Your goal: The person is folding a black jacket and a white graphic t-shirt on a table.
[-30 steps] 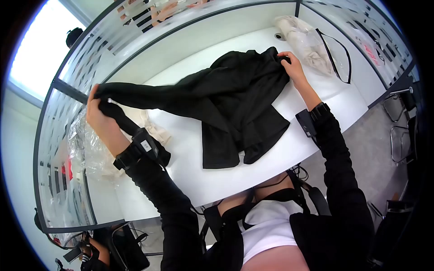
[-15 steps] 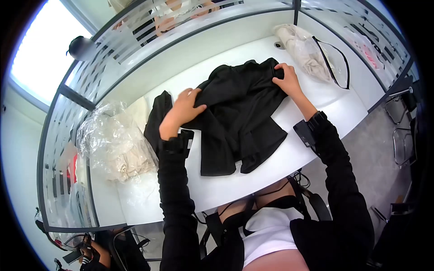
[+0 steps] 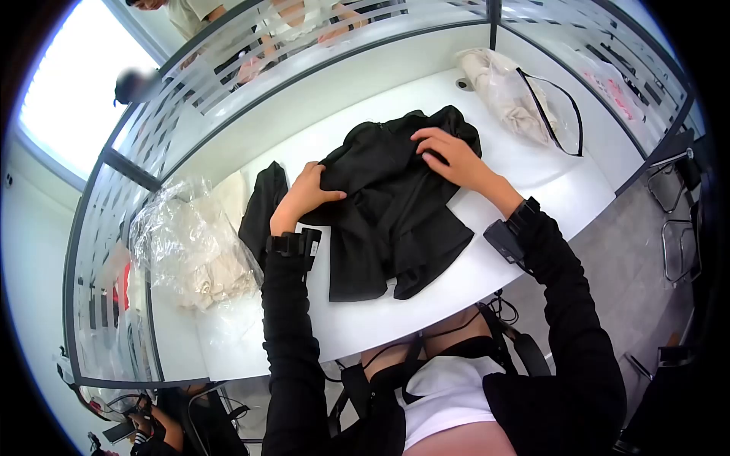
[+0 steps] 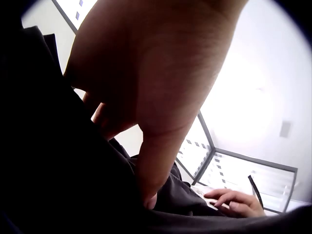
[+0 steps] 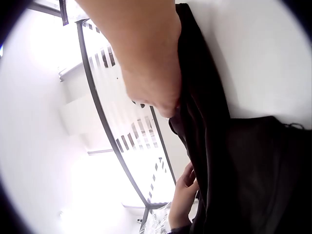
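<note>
A black long-sleeved garment point(image 3: 380, 182) lies rumpled on the white desk, its two lower panels pointing toward the person. One sleeve point(image 3: 266, 194) is folded down at the left, partly behind the left forearm. My left hand point(image 3: 304, 191) rests on the garment's left side, thumb and fingers spread apart. In the left wrist view its thumb point(image 4: 156, 170) reaches down onto the dark cloth, with the fingertips hidden behind folds. My right hand point(image 3: 456, 162) lies over the upper right part, fingers loosely bent and touching the cloth.
A clear plastic bag with cream cloth point(image 3: 201, 251) lies on the left of the desk point(image 3: 342, 334). Another bagged cream bundle point(image 3: 509, 95) with a black strap point(image 3: 574, 114) is at the back right. Low striped glass partitions point(image 3: 251, 68) surround the desk; people are beyond them.
My left hand let go of the outstretched sleeve end and came inward onto the garment's left side; the sleeve now lies folded down. My right hand released the upper right corner and slid left.
</note>
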`<state>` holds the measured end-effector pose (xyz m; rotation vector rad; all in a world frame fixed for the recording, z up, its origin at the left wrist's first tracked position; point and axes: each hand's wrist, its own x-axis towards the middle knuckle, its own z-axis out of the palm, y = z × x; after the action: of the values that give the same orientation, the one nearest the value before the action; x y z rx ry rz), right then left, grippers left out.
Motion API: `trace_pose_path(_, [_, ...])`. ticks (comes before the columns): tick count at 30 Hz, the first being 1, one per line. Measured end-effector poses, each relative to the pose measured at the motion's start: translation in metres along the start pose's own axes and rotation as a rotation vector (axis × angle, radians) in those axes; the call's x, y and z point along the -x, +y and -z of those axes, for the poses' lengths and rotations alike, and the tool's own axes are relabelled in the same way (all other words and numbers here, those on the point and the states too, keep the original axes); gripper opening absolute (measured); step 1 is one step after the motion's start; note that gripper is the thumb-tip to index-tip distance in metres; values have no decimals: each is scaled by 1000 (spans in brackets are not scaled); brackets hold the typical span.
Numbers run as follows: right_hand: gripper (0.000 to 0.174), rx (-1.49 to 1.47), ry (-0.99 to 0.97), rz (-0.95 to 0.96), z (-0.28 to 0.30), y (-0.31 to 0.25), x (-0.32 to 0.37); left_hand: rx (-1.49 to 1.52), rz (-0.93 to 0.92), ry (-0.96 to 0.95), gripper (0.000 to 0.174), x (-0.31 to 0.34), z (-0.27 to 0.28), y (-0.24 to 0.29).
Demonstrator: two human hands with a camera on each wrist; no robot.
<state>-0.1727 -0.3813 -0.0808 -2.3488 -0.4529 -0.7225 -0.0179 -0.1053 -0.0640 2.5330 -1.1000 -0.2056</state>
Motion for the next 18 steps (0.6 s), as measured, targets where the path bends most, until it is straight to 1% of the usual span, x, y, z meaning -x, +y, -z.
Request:
trace_pose_path(1, [17,-21,-88,-20,-4,1,2,10,-58,53,71,0,2,-4])
trace_pose_path(3, [25,54,-169,-43,-8,8,9,91,-111,211,67,0,11,-15])
trace_pose_path(4, [29,91,-211,-55,-10,10,11,95,-108,301,66,0,18,-19])
trace_pose_path(5, [32,121,-236,-68,-9,8,10,118,-140,418,62,2,26,-19])
trace_pose_path(7, [37,183,-288,-101,-3,4,8,-40,-207,692,56,1,37,-31])
trace_pose_path(9, [38,264,-274,-131,-2,9,12,-94,-114,796,52,5,43,-36])
trace_pose_path(10, [37,296,-256,-174,-5,13,13,-120,-61,819,49,6,41,-43])
trace_pose_path(13, [32,366,-195,-258,-7,20,17,-164,112,713,50,8,27,-61])
trace_pose_path(14, [31,394,-177,-284,-7,22,17,-256,145,643,52,9,23,-66])
trace_pose_path(17, [32,432,-124,-325,-9,22,19,-234,128,622,52,7,19,-69])
trace_pose_path(18, [32,440,-123,-330,-9,24,18,-297,28,724,40,4,15,-71])
